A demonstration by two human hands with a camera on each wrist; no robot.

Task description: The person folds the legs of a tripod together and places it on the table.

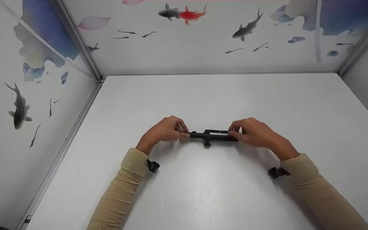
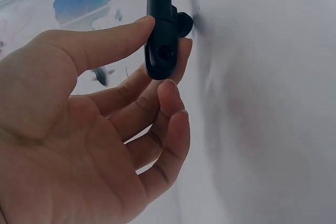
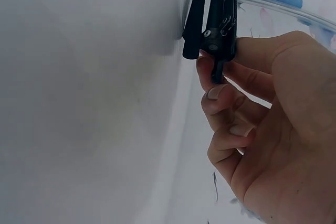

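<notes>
A black mini tripod, its legs lying side by side, extends crosswise between both hands over the white table. My left hand pinches its narrow end between thumb and fingers. In the left wrist view that end is rounded, with a small knob beside it, and the lower fingers curve loosely. At the other end, my right hand pinches the tripod's leg section with thumb and forefinger. The right wrist view shows slim bars with a gap between them, the other fingers curled below. A round knob sticks out near the middle.
The white table is bordered by white panels printed with fish and blue shapes, joined by metal rails at the corners. Black wrist mounts sit at both tan sleeves.
</notes>
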